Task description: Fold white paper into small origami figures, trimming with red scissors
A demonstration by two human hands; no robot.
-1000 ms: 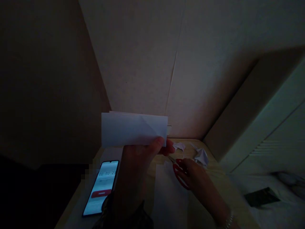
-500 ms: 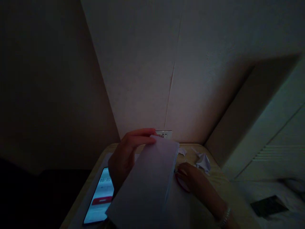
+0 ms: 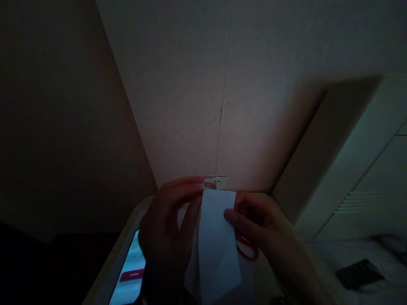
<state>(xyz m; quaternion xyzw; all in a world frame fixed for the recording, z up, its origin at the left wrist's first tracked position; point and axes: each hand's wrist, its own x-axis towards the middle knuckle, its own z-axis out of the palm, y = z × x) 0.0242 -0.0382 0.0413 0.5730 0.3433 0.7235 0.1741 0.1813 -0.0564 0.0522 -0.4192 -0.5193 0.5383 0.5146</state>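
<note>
A white sheet of paper (image 3: 219, 245) stands tilted up in front of me, its top edge just below the wall socket. My right hand (image 3: 259, 220) grips its right edge, thumb on the front face and fingers behind. At the upper left edge is my left hand (image 3: 171, 224), its thumb and fingertips closed in on the paper; the exact contact is hard to see in the dim light. Red-handled scissors (image 3: 249, 250) lie below my right hand, their blades hidden behind the paper.
A lit phone (image 3: 130, 271) lies on the left of the small wooden table (image 3: 141, 206). Behind stands a wall with a socket panel (image 3: 214, 183). A pale cabinet (image 3: 349, 169) rises at the right, with a dark flat object (image 3: 359, 273) on a light surface below.
My right hand has left the scissors and moved up onto the paper's right edge. The paper has turned more upright and looks narrower. My left hand stays at its upper left.
</note>
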